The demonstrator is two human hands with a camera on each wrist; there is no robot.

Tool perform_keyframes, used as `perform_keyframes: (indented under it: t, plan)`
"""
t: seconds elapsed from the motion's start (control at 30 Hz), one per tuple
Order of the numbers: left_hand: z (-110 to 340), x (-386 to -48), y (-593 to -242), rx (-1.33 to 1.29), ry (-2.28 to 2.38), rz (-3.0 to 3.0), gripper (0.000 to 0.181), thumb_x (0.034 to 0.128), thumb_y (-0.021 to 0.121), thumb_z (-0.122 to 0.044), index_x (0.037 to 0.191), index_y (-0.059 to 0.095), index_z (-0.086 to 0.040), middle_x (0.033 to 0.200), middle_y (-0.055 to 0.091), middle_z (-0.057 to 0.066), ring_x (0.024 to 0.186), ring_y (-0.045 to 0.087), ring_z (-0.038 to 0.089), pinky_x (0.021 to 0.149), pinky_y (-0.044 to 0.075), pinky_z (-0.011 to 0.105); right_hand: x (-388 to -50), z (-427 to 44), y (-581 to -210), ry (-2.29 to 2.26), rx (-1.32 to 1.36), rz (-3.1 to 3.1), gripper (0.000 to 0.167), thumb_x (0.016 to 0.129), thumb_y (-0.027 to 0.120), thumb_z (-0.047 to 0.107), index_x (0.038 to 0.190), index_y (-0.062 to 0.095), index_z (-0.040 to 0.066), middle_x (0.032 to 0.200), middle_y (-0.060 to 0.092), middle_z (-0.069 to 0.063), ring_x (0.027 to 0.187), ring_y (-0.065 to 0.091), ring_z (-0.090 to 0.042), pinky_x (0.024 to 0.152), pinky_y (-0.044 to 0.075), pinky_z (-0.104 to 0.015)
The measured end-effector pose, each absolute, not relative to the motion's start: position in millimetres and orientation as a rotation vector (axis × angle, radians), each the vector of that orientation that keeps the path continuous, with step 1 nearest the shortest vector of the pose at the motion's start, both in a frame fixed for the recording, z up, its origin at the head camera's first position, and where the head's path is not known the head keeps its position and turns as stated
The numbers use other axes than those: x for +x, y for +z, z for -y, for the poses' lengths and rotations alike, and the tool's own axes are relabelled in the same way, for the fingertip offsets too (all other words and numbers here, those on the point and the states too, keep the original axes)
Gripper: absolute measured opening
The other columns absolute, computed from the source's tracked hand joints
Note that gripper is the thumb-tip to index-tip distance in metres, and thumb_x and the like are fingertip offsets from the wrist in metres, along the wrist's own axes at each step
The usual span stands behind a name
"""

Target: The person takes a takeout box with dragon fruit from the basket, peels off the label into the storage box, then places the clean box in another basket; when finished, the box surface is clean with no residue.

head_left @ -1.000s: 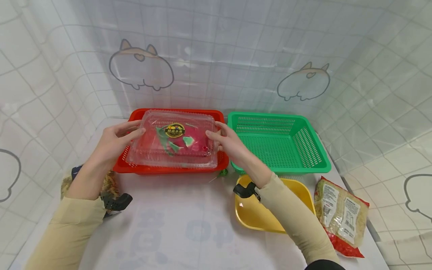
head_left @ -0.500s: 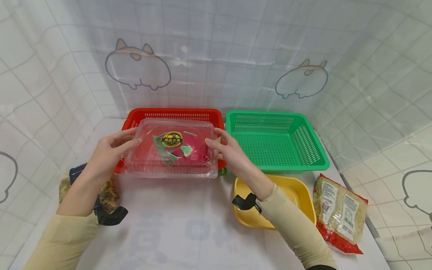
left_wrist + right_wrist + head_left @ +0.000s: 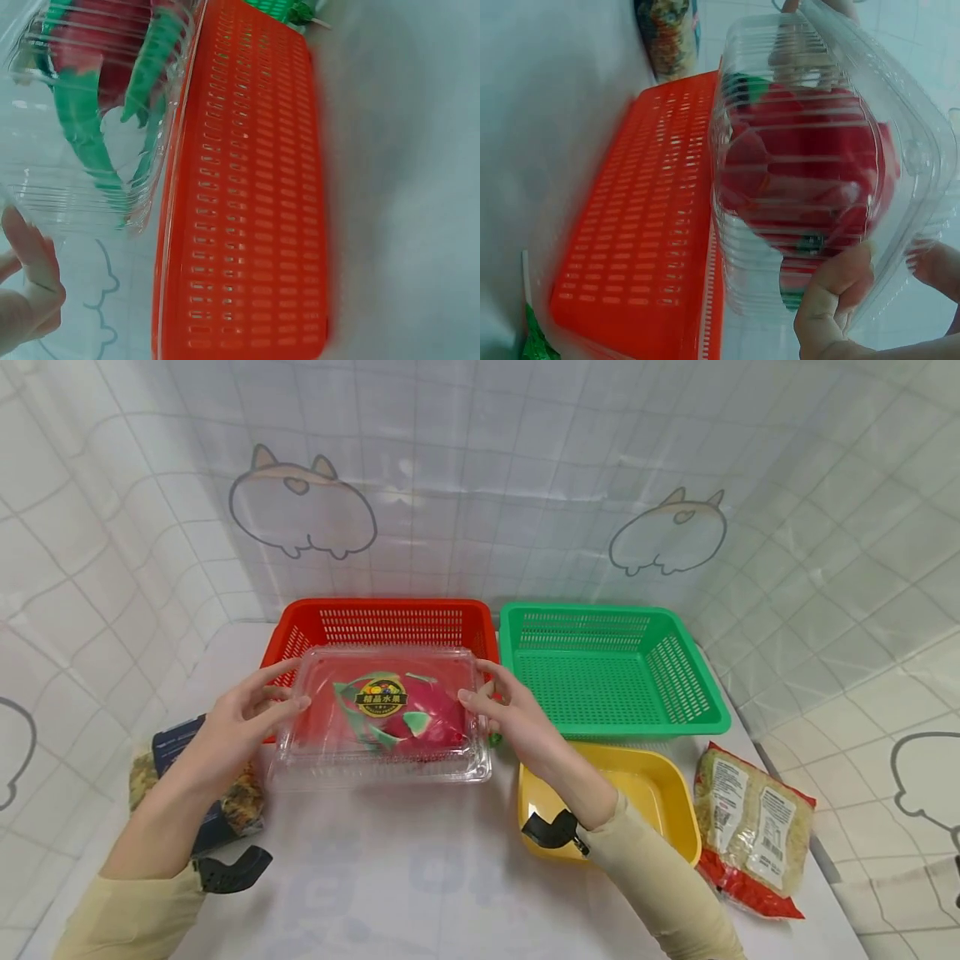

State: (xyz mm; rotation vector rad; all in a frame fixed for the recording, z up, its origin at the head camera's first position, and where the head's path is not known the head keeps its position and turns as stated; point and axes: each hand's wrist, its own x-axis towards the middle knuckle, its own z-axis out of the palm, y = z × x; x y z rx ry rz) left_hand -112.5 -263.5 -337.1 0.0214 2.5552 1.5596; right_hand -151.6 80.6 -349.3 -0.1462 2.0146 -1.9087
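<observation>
A clear plastic clamshell fruit box (image 3: 318, 762) with a black and gold label (image 3: 381, 697) hangs over the front side of the red basket (image 3: 405, 610). Inside it lies a pink dragon fruit (image 3: 438, 718) with green scales. My left hand (image 3: 228, 731) grips the box's left end, thumb on top. At the other end my right hand (image 3: 517, 714) pinches it between thumb and fingers. In the right wrist view, the right fingers (image 3: 836, 296) hold the rim side, and the box stands clear above the basket wall (image 3: 641, 247). The box hides part of the basket's inside.
Right of the red basket stands a green basket (image 3: 585, 693), with a yellow tray (image 3: 637, 785) in front. A red-ended bag of grain (image 3: 753, 831) lies at far right. A dark blue food packet (image 3: 217, 827) sits partly behind the left forearm. Something small and green (image 3: 536, 341) lies near the red basket.
Both hands have brought the fruit box toward me, from over the red basket to its front side. The grip at both ends stays the same.
</observation>
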Motion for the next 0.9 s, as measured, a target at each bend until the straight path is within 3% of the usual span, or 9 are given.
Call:
perform_keyframes:
  t: [0.23,0.43,0.67,0.9]
  plan:
    - [265.1,-99.1,-339.7,0.091,1.557,-2.557,0.069,0.1026,0.055,-0.031,0.161,0.020,-0.018,0.110,0.049,0.002,0.095,0.052,0.012,0.064,0.052,0.026,-139.4,-83.4,-353.5,-1.867,-0.194,-2.022,0.063,0.093,0.070,0.034,0.148,0.041,0.027,0.100,0.053,-0.007,0.092,0.060,-0.020,0.075,0.051,-0.031]
    - [266.3,-91.4,-339.6,0.105,1.522,-2.529,0.066,0.1021,0.055,-0.033,0.160,0.022,-0.027,0.115,0.045,0.007,0.095,0.056,0.013,0.066,0.055,0.031,-132.3,-86.5,-357.4,-1.822,-0.231,-2.062,0.063,0.091,0.072,0.032,0.147,0.042,0.029,0.106,0.053,-0.009,0.092,0.059,-0.024,0.072,0.053,-0.033]
    - [271.3,-82.3,-342.9,0.147,1.492,-2.505,0.068,0.1019,0.056,-0.029,0.160,0.021,-0.025,0.117,0.047,0.009,0.089,0.063,0.014,0.067,0.057,0.033,-121.0,-89.9,-358.4,-1.811,-0.300,-2.011,0.068,0.091,0.073,0.029,0.149,0.038,0.027,0.108,0.053,-0.012,0.084,0.060,-0.024,0.070,0.058,-0.036]
    - [276.6,-65.8,-353.9,0.220,1.485,-2.447,0.066,0.1018,0.058,-0.020,0.158,0.025,-0.032,0.115,0.050,0.004,0.077,0.057,0.020,0.057,0.051,0.034,-105.5,-93.8,-365.0,-1.721,-0.390,-1.991,0.069,0.092,0.072,0.029,0.150,0.035,0.026,0.125,0.054,-0.012,0.092,0.067,-0.024,0.075,0.060,-0.038]
